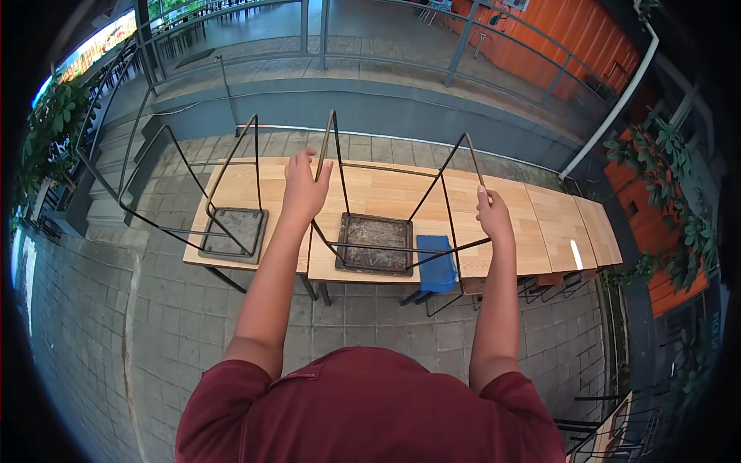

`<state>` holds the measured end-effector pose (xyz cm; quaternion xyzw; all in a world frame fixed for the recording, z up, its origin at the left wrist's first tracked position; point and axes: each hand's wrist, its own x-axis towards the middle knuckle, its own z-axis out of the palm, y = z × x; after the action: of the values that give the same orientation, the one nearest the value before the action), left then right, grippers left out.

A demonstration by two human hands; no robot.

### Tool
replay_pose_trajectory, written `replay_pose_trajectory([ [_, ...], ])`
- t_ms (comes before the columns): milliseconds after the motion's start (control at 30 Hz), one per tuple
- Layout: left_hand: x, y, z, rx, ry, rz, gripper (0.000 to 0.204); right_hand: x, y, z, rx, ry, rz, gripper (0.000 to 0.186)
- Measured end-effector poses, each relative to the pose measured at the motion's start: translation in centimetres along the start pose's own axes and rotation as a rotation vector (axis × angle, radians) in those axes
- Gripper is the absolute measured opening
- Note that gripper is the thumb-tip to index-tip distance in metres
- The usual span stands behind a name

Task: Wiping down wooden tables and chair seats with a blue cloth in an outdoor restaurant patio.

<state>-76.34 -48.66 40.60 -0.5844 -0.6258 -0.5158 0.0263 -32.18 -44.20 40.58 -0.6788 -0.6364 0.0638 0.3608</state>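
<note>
While the right hand (pixel 495 212) pinches an upturned square black metal stool (pixel 378 233), the left hand (pixel 307 185) spreads loosely around its frame.

A long worktop (pixel 386 197) of pale wood, made of several tables set end to end with seams between them, runs across and bends away to the right. On it, near the front edge, an upturned stool (pixel 376 231) sits seat-down, its thin dark legs pointing up and its square underside scuffed. Left of it another overturned stool (pixel 248 221) sits likewise. Just right of the first, a blue cloth (pixel 438 266) droops over the front edge.
</note>
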Motion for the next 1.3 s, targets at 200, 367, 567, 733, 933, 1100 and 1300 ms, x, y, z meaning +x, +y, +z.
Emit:
replay_pose_trajectory([
  [200,-0.6,2.2,-1.5,0.049,-0.244,-0.189,0.053,-0.2,0.0,-0.4,0.337,-0.149,0.151,0.063],
  [367,-1.3,2.9,-2.1,0.22,-0.257,-0.239,0.058,-2.3,-1.9,-1.4,0.428,-0.15,0.165,0.054],
  [567,-4.3,2.9,-3.6,0.264,-0.198,-0.218,0.053,-6.2,-2.0,-2.8,0.504,-0.111,0.115,0.044],
  [733,-11.1,1.9,-6.5,0.103,-0.151,-0.243,0.037,-13.1,-0.9,-4.2,0.655,-0.051,0.005,0.035],
  [933,-22.8,4.0,-10.7,-0.176,-0.043,-0.283,0.032,-24.0,2.3,-5.8,0.689,-0.013,-0.05,0.031],
  [1100,-33.5,4.8,-11.9,-0.253,-0.01,-0.307,0.032,-31.0,7.7,-4.8,0.755,-0.039,-0.083,0.028],
  [1300,-38.6,2.2,-9.8,-0.137,0.086,-0.177,0.033,-34.3,10.6,-2.2,0.643,-0.043,-0.069,0.026],
])
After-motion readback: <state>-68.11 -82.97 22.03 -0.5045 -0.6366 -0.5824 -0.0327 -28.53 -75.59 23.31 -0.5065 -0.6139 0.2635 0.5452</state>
